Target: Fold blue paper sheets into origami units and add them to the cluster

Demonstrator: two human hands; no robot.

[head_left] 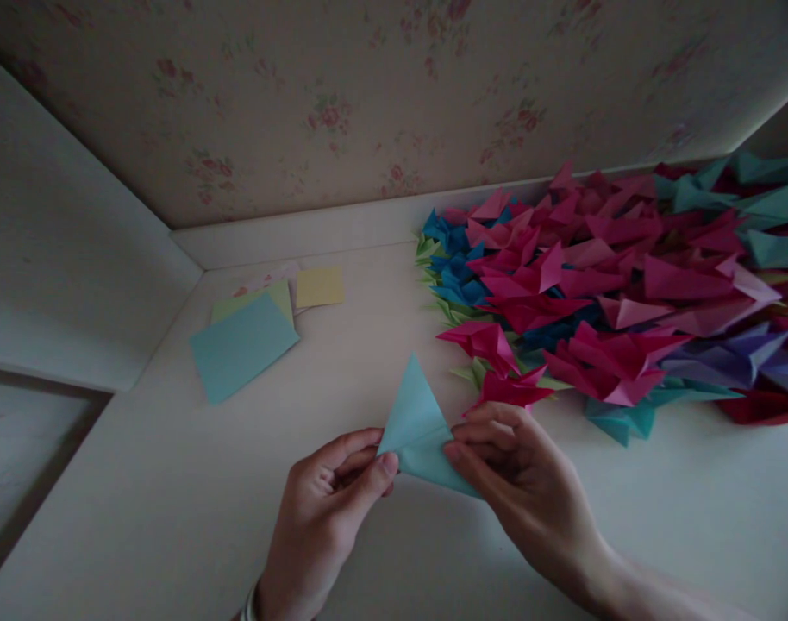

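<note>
A light turquoise sheet of origami paper (pixel 415 423), folded to a pointed shape, is held between both hands just above the white tabletop. Its tip points away from me, and a crease crosses its lower part. My left hand (pixel 335 496) pinches the left edge, thumb on top and fingers behind. On the right edge, my right hand (pixel 523 483) grips the paper between thumb and fingers. A lower corner of the paper runs behind the right thumb.
Many folded paper pieces (pixel 601 276) in pink, blue, green, purple and turquoise are heaped at the right. To the left lie a turquoise sheet (pixel 245 345), a green sheet (pixel 281 297) and a yellow square (pixel 320 286). A floral wall (pixel 329 112) rises behind the tabletop (pixel 174 483).
</note>
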